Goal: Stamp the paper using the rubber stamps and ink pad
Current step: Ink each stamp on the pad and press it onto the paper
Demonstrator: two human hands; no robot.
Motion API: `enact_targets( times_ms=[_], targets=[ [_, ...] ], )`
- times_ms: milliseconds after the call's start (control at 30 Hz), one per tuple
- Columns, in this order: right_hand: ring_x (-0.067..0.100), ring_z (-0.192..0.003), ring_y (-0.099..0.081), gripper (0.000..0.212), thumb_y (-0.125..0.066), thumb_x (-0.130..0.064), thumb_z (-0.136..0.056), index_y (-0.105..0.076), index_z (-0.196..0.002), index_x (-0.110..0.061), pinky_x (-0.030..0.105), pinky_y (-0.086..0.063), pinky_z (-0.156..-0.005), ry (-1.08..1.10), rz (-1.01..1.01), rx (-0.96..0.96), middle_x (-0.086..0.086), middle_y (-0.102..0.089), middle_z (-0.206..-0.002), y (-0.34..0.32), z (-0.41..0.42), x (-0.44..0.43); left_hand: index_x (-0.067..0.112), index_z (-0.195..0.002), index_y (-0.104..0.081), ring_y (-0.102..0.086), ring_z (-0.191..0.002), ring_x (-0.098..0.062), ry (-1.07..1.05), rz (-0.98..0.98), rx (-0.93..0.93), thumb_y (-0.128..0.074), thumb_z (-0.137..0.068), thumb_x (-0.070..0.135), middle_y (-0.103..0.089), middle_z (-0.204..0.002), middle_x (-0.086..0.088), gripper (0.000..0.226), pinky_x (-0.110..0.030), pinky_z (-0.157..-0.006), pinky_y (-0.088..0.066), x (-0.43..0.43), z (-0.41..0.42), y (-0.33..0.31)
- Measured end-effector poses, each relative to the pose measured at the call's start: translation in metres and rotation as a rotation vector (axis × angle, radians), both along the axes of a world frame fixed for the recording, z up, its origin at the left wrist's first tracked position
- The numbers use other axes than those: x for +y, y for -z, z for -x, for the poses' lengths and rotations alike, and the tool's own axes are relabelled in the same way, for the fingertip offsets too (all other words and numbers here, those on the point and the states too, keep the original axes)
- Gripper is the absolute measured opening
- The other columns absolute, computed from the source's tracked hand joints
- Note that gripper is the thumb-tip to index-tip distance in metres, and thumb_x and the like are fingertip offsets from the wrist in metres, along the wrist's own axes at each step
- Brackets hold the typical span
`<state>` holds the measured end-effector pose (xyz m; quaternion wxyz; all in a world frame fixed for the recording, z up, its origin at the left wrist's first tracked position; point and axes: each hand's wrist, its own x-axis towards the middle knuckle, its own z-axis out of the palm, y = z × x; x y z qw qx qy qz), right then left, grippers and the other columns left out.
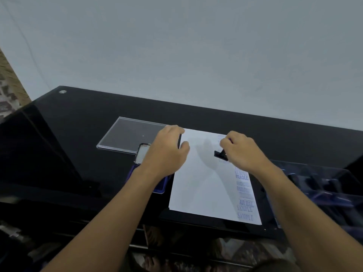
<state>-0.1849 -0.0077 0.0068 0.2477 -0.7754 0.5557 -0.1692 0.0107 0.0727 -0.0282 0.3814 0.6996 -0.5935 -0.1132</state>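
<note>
We look down on a glossy black table (78, 124) set against a plain pale wall (176, 46). The fingertips of our right hand (243, 152) are bunched and pinch the handle of a black stamp (220, 154). Its flat base sits low over the upper right part of the paper (200, 183); we cannot tell whether it touches the sheet. The fingers of our left hand (167, 152) are curled, thumb drawn toward them, at the paper's upper left edge. A thin dark sliver shows between thumb and fingers, and we cannot tell what it is or whether the hand holds it.

The paper is a white sheet lying flat in the middle of the table. Down its right margin runs a column of blue prints (242, 176): we read FRAGILE, AIR MAIL and SAMPLE twice, with others too blurred to read. Fainter marks show by the right fingertips. Soft shadows of the hands cross the sheet.

Under our left wrist lies the blue ink pad (160, 187), just beside the paper's left edge and mostly hidden by the arm. A dark-rimmed pale panel at its far end looks like its opened top. Beyond it a clear flat cover (125, 134) rests on the table. Right of the paper, a clear tray (324, 183) holds several dark stamps, too blurred to count.
</note>
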Motion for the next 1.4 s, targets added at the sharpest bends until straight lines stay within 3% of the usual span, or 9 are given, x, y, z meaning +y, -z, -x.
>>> enact_targets(
  times_ms=[167,300,467,700,1133,1400],
  targets=[
    [0.020,-0.070,-0.053,0.022,-0.043,-0.030,-0.095,-0.055,-0.094,-0.012,0.034,-0.042,-0.061,0.038,0.012,0.052,0.008,-0.065,-0.089,-0.002,0.024,-0.018,0.018,-0.145,-0.040,-0.030,-0.140,-0.012,0.095,-0.094,-0.026,-0.045,-0.099,0.028,-0.039,-0.151,0.005,0.047,-0.025,-0.108,-0.025,-0.020,0.031,0.005],
    [0.018,-0.067,-0.051,0.019,-0.045,-0.030,-0.097,-0.052,-0.093,-0.013,0.031,-0.042,-0.059,-0.025,-0.024,0.117,0.008,-0.064,-0.088,0.002,0.029,-0.023,0.015,-0.146,-0.040,-0.030,-0.141,-0.014,0.127,-0.169,-0.089,-0.043,-0.100,0.026,-0.038,-0.153,0.002,0.047,-0.032,-0.114,-0.026,-0.032,0.044,0.014],
    [0.017,-0.067,-0.048,0.019,-0.046,-0.030,-0.099,-0.047,-0.085,-0.017,0.029,-0.040,-0.059,-0.127,-0.068,0.202,0.005,-0.058,-0.084,0.014,0.026,-0.026,0.011,-0.142,-0.045,-0.030,-0.136,-0.016,0.164,-0.220,-0.179,-0.042,-0.099,0.021,-0.043,-0.146,0.001,0.044,-0.034,-0.110,-0.026,-0.037,0.057,0.027],
    [0.015,-0.066,-0.049,0.017,-0.046,-0.030,-0.101,-0.047,-0.090,-0.017,0.026,-0.038,-0.057,-0.177,-0.040,0.292,0.000,-0.055,-0.081,0.021,0.020,-0.029,0.014,-0.145,-0.042,-0.016,-0.147,-0.021,0.165,-0.267,-0.217,-0.039,-0.099,0.024,-0.035,-0.155,0.000,0.047,-0.050,-0.120,-0.012,-0.045,0.059,0.051],
    [0.014,-0.067,-0.050,0.017,-0.045,-0.031,-0.104,-0.048,-0.095,-0.017,0.024,-0.035,-0.056,-0.195,-0.022,0.326,-0.004,-0.051,-0.080,0.026,0.016,-0.031,0.014,-0.145,-0.041,-0.009,-0.150,-0.020,0.172,-0.269,-0.215,-0.038,-0.099,0.023,-0.027,-0.160,-0.001,0.047,-0.051,-0.121,0.000,-0.047,0.062,0.058],
    [0.015,-0.065,-0.048,0.018,-0.044,-0.030,-0.103,-0.048,-0.094,-0.015,0.026,-0.036,-0.056,-0.189,-0.026,0.325,0.002,-0.055,-0.082,0.028,0.014,-0.032,0.012,-0.142,-0.044,-0.011,-0.149,-0.021,0.180,-0.261,-0.208,-0.038,-0.098,0.023,-0.030,-0.157,0.000,0.046,-0.051,-0.121,-0.003,-0.049,0.061,0.060]
  ],
)
